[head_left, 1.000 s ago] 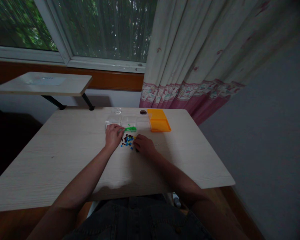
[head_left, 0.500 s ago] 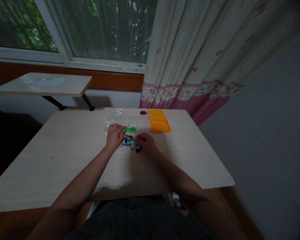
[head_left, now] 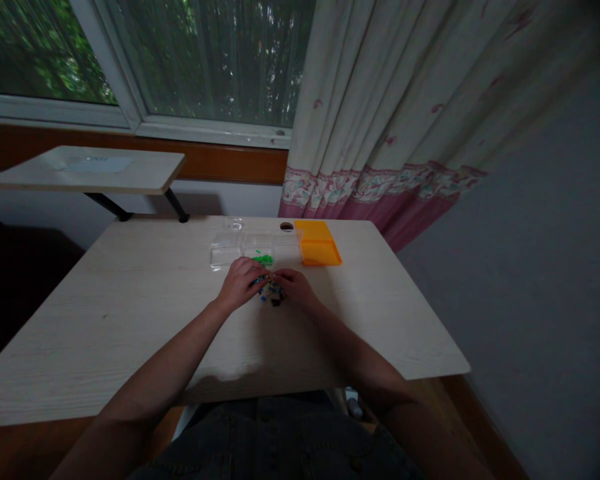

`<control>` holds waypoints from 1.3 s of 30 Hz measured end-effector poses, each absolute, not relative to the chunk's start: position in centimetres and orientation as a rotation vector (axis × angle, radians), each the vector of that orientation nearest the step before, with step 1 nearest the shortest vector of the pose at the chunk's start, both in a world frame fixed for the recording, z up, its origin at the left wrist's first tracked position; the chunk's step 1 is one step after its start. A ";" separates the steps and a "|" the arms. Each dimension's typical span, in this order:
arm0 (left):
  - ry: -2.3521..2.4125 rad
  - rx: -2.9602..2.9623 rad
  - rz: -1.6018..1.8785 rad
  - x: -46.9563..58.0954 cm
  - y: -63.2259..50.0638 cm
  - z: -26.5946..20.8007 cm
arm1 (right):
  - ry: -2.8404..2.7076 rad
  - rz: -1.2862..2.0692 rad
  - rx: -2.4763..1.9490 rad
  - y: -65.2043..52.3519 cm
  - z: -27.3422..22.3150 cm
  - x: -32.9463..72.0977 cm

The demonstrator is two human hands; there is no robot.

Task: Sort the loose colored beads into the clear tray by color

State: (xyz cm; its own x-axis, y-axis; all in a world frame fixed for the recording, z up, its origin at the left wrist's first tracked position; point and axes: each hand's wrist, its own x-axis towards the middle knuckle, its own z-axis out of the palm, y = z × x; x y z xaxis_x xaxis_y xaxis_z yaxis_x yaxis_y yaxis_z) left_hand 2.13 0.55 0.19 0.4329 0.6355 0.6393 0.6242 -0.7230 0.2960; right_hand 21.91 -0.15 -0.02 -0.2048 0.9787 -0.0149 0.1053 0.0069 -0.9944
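Observation:
A small pile of mixed bricks point(head_left: 271, 292), blue, dark and pale, lies on the table between my hands. My left hand point(head_left: 241, 283) reaches over the pile from the left, its fingers drawn together and covering part of it. From the other side my right hand point(head_left: 295, 287) meets it, thumb and fingertips pinched at the pile's far edge. The two sets of fingertips almost touch. Whatever they pinch is too small to make out. Just beyond, green bricks point(head_left: 263, 260) sit in a compartment of a clear plastic box point(head_left: 225, 257).
An orange tray point(head_left: 321, 253) stands right of the clear box, near a round hole point(head_left: 287, 227) in the table point(head_left: 145, 320). A raised shelf point(head_left: 90, 167) with a clear packet on it is at the back left. A curtain point(head_left: 360, 120) hangs behind.
My left hand has moved right and slightly nearer, from the green bricks' compartment to the pile, covering more of it. My right hand has hardly moved.

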 end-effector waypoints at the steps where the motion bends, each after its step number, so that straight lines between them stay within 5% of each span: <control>1: 1.164 2.647 1.199 2.1 0.5 0.2 | -1.451 1.305 -1.179 -0.2 0.0 21.9; 29: 1.559 2.330 1.400 1.1 1.7 0.2 | -2.442 0.324 -1.230 -2.0 0.7 21.3; 39: 1.626 2.320 1.420 0.9 2.0 -0.1 | -2.507 0.213 -1.318 -2.4 1.5 20.7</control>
